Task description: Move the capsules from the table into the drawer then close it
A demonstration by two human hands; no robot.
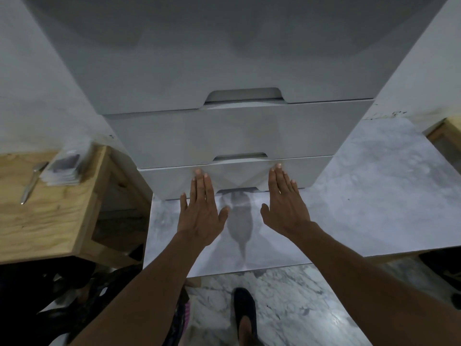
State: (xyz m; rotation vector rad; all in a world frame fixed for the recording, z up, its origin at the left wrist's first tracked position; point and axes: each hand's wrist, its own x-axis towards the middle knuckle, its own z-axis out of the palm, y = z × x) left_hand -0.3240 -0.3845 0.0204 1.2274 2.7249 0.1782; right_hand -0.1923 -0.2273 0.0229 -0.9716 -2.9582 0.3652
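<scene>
Left hand flat, released | right hand same | touching smooth grey drawer

Quick count: three drawers stacked mid-frame, so top drawer, middle drawer, bottom drawer. Two hands lower centre: left hand, right hand. One marble tabletop. Two wooden benches: left bench, right bench. At mid left, one silver pen and one pile of clear packets, can't count those. One black shoe at the bottom.
</scene>
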